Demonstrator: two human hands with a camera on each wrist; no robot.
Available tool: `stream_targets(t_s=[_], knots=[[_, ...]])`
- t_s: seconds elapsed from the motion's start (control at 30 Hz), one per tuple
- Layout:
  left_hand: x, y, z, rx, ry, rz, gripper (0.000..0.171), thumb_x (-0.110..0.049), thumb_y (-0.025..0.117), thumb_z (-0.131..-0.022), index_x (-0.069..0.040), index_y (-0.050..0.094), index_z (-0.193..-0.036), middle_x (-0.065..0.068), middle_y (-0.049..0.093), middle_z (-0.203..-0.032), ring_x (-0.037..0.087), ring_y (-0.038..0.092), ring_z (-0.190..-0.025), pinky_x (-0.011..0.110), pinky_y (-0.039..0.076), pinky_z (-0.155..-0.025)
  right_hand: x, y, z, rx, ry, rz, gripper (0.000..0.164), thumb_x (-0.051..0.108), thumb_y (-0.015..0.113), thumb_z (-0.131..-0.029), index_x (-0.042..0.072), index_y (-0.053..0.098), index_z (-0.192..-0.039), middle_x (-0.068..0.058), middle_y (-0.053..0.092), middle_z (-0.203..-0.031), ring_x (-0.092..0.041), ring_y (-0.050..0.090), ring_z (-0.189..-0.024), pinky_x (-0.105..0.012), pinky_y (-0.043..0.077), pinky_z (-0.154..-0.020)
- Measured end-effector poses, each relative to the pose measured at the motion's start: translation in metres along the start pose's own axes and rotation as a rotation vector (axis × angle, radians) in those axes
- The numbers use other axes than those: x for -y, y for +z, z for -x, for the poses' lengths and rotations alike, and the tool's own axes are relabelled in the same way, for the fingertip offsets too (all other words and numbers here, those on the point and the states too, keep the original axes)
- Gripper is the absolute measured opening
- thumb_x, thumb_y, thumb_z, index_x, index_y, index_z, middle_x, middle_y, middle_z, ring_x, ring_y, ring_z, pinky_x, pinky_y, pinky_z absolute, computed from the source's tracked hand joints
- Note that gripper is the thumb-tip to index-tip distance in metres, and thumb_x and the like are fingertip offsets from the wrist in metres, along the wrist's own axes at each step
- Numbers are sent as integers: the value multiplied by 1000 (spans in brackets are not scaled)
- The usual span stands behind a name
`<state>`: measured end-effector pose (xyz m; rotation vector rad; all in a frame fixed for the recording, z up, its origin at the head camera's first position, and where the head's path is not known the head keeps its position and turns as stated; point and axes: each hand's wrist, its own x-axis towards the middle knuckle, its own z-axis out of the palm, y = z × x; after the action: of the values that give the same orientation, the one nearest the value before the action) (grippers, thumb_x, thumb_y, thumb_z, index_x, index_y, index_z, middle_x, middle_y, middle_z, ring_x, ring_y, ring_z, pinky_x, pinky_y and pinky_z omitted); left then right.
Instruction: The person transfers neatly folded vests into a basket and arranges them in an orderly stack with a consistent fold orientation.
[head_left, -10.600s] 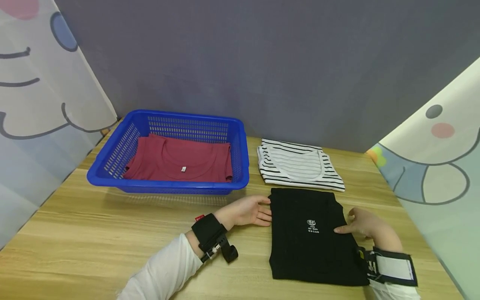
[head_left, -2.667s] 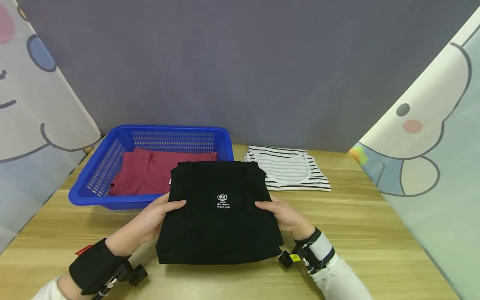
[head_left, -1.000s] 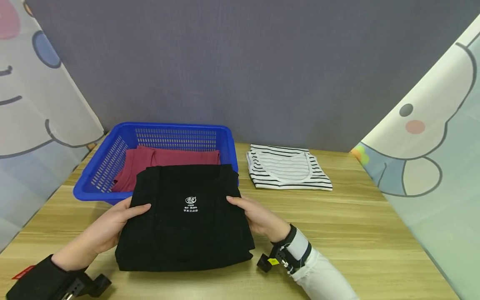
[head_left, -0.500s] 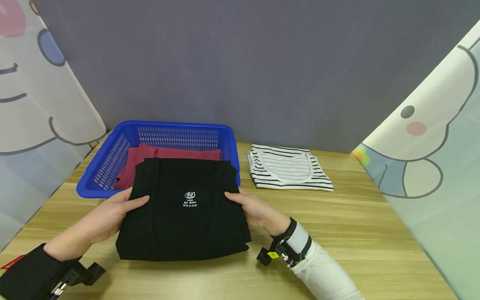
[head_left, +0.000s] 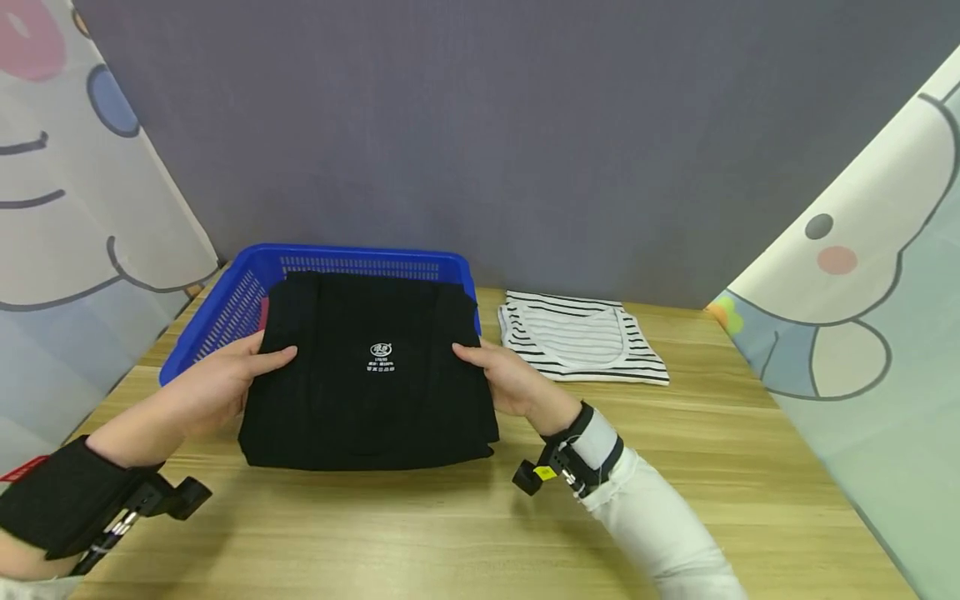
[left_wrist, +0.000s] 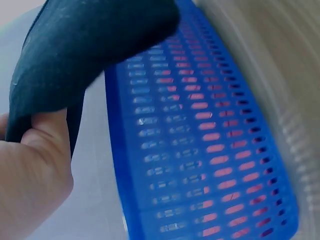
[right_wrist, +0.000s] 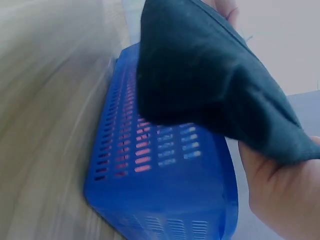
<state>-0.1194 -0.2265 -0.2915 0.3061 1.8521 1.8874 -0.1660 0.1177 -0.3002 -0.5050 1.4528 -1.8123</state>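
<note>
Between both hands hangs a folded black shirt [head_left: 367, 400] with a small white print near its top. My left hand [head_left: 225, 383] grips its left edge, thumb on top and fingers underneath. On the right edge, my right hand [head_left: 513, 379] pinches it the same way. The shirt is held up over the front part of the blue basket [head_left: 213, 321], covering much of it. Only a sliver of the red garment [head_left: 264, 310] inside shows in the head view; its colour also shows through the basket's slots in both wrist views.
A folded white shirt with black stripes [head_left: 581, 337] lies on the wooden table [head_left: 712, 467], right of the basket. Behind the table rises a grey panel [head_left: 480, 150], with patterned cloth [head_left: 840, 333] on either side.
From the table's right side, both hands have picked up the black shirt and carried it left. Over the last second it has moved forward and up, covering more of the basket and red garment.
</note>
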Motion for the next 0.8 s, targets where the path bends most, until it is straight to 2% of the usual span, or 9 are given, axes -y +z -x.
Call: stream_targets(t_s=[0.1, 0.3, 0.43, 0.67, 0.8], knots=[[-7, -3, -6, -29, -3, -74, 62, -24, 35, -104, -7, -1, -152, -18, 63, -114, 7, 65, -96, 28, 56, -77, 6, -2, -4, -4, 0, 1, 46, 21, 29, -104, 8, 19, -147, 12, 64, -103, -4, 64, -93, -24, 53, -80], [-15, -4, -17, -43, -25, -128, 59, -25, 35, -104, -6, 4, -151, -19, 62, -113, 8, 65, -96, 31, 56, -77, 16, -6, -9, -42, 22, 11, 44, 17, 24, -104, 8, 20, -147, 10, 63, -103, -5, 64, -90, -25, 53, -78], [-23, -8, -23, -72, -48, -156, 65, -30, 35, -104, -6, -2, -152, -24, 58, -112, 5, 64, -97, 31, 55, -80, 24, -7, -17, -73, 23, 32, 48, 17, 25, -104, 13, 13, -150, 8, 58, -107, -5, 63, -91, -24, 51, -80], [-37, -22, -38, -95, -38, -42, 66, -28, 37, -103, -11, -2, -153, -22, 60, -110, 4, 63, -97, 26, 53, -81, 40, -9, -39, -157, 28, 30, 46, 18, 26, -105, 14, 16, -150, 6, 56, -103, -5, 62, -85, -23, 51, -75], [-45, -28, -48, -120, -26, 27, 48, -27, 40, -102, -22, 21, -147, -18, 62, -107, 6, 63, -93, 27, 53, -79, 53, -8, -48, -214, 27, 28, 47, 18, 29, -104, 18, 18, -150, 3, 54, -104, -6, 61, -84, -24, 51, -75]])
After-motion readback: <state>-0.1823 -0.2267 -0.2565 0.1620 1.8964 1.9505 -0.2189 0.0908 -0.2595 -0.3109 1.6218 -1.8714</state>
